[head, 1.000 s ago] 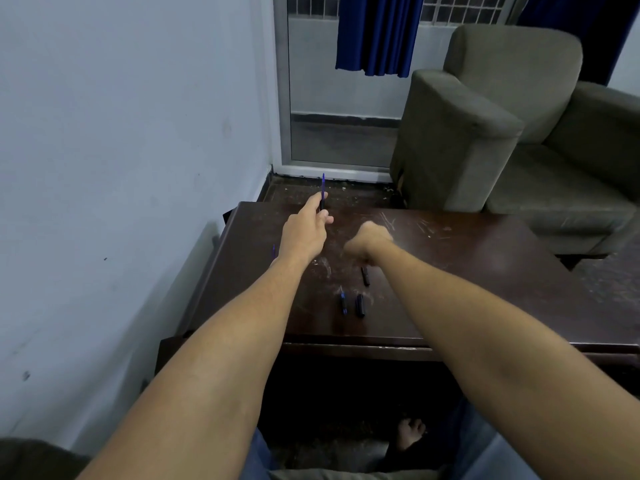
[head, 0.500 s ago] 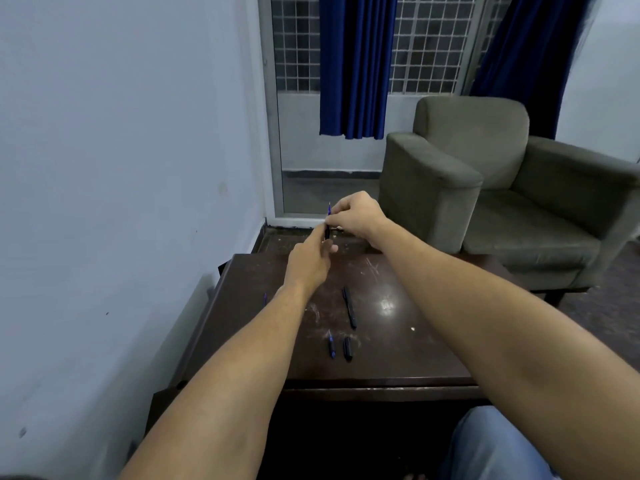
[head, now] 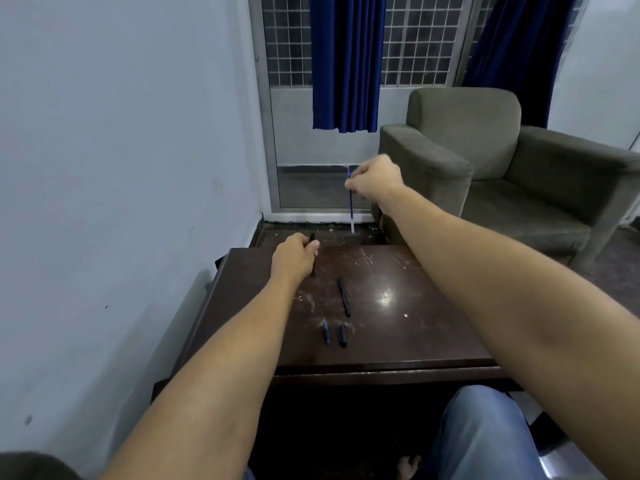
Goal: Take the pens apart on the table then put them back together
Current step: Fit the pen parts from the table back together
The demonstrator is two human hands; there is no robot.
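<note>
Right hand (head: 374, 183) is pinching a thin blue ink refill (head: 350, 202) near its top end, holding it roughly upright in the air out past the far edge of the desk (head: 433, 334). Meanwhile the left hand (head: 292, 259) is curling its fingers round a black pen barrel (head: 312, 238), low over the far left part of the desk. Can't tell if the barrel's bottom end is touching the wood.

Other bits are lying between the arms: a long black pen body (head: 344, 296) mid-desk, and nearer the front edge a short blue-tipped piece (head: 327, 336) just beside a short black piece (head: 342, 337).

So my read is we're dealing with the refill-and-barrel step, with the two well apart right now. Tips for doing it well, imo: be gripping the refill lower down so it isn't flexing, since those skinny tubes are bendy. Be lining it up straight with the barrel's opening, not angling it in. And if it's going down on the desk, be laying it next to the other pieces, away from the edge, because round parts are going to roll.
</note>
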